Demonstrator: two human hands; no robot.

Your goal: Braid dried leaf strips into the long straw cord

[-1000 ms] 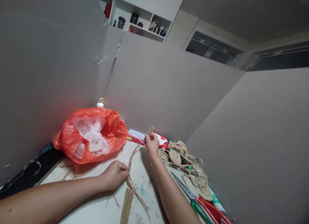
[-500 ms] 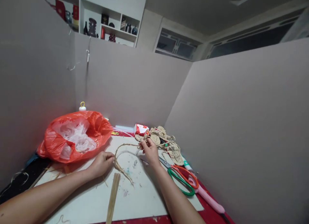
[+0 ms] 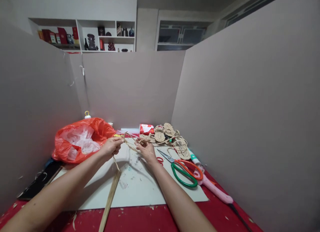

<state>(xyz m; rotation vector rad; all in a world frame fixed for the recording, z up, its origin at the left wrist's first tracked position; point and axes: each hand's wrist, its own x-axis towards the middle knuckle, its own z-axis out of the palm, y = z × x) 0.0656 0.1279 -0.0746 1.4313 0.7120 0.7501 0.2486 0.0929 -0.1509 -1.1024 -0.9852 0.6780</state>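
Note:
A thin twisted straw cord (image 3: 130, 145) stretches between my two hands above a white board (image 3: 140, 188). My left hand (image 3: 112, 147) pinches one part of it, and a loose end hangs below the fingers. My right hand (image 3: 146, 150) is closed on the other part, with a small bunch of cord showing at the fingertips. A flat dried strip of plant fibre (image 3: 110, 200) lies on the board beneath my left hand and reaches past the near edge. Right of my right hand lie large scissors (image 3: 185, 172) with one orange and one green handle.
An orange plastic bag (image 3: 60, 143) with white plastic inside stands at the left. Woven straw pieces (image 3: 178, 145) are heaped at the back right near a red-and-white packet (image 3: 146, 128). A pink-handled tool (image 3: 215, 188) lies on the red cloth (image 3: 140, 220). Grey panels (image 3: 130, 89) enclose the table.
Both hands have lifted the cord off the board, and my left hand has moved up and away from me. The cord between them is drawn straighter. The head view has levelled.

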